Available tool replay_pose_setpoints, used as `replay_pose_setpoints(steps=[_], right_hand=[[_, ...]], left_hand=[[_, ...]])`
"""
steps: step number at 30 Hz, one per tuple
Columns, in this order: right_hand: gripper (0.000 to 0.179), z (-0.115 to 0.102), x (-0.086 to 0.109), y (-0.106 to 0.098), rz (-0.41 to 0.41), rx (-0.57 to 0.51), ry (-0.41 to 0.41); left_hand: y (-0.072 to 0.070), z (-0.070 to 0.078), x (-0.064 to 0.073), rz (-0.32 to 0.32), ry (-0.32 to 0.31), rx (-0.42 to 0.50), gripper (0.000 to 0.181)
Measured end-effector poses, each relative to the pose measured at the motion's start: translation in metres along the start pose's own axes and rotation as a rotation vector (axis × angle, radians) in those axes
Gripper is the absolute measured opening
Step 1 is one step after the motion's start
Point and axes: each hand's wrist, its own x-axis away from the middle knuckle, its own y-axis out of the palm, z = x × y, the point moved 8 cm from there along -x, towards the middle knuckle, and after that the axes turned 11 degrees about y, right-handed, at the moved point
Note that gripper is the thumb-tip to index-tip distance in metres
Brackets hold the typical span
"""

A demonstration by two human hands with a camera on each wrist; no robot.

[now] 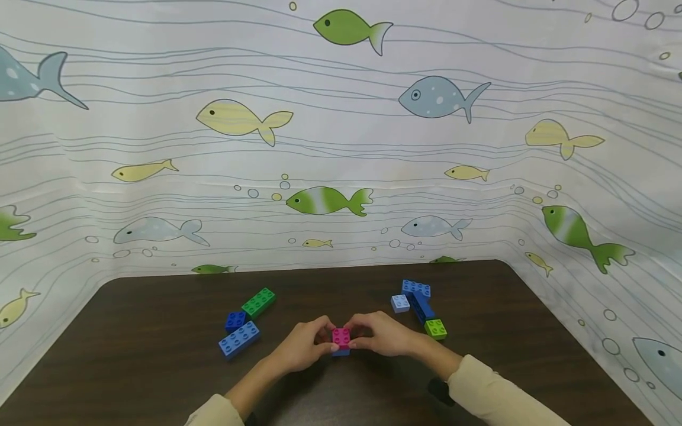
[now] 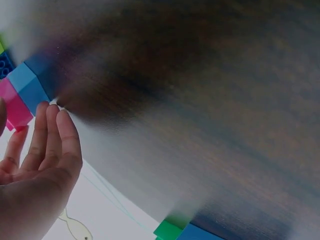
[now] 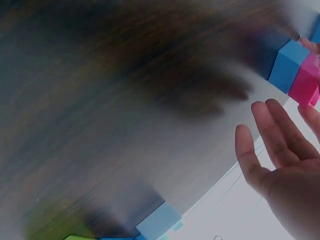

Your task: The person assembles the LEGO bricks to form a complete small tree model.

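Observation:
At the middle of the table, a pink toy brick [image 1: 341,335] sits on top of a blue brick [image 1: 341,353], studs up. My left hand [image 1: 303,346] holds the pink brick from the left, thumb at its near side and index finger at its far side. From the right, my right hand [image 1: 388,335] pinches the same brick in the same way. In the left wrist view the other fingers of the left hand [image 2: 47,160] extend beside the blue brick [image 2: 31,86]. The right wrist view has the right hand's [image 3: 295,165] remaining fingers spread below the bricks.
Left on the dark table [image 1: 160,355] lie a green brick [image 1: 259,302], a dark blue brick [image 1: 235,321] and a long blue brick [image 1: 239,339]. Right are a light blue brick [image 1: 400,303], blue bricks [image 1: 422,307] and a lime brick [image 1: 436,329]. A fish-print curtain [image 1: 341,148] borders the table.

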Motion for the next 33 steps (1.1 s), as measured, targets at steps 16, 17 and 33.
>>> replay_pose_setpoints(steps=[16,17,33], right_hand=[[0.037,0.046,0.046,-0.060,0.080,0.002,0.091],[0.036,0.051,0.051,-0.065,0.086,0.007,0.102],[0.033,0.108,0.098,-0.094,0.188,0.041,0.240]], left_hand=[[0.002,-0.004,0.001,-0.007,-0.046,-0.010,0.022],[0.002,-0.004,0.001,-0.007,-0.045,-0.012,0.022],[0.001,-0.004,0.002,-0.004,-0.037,-0.006,0.023]])
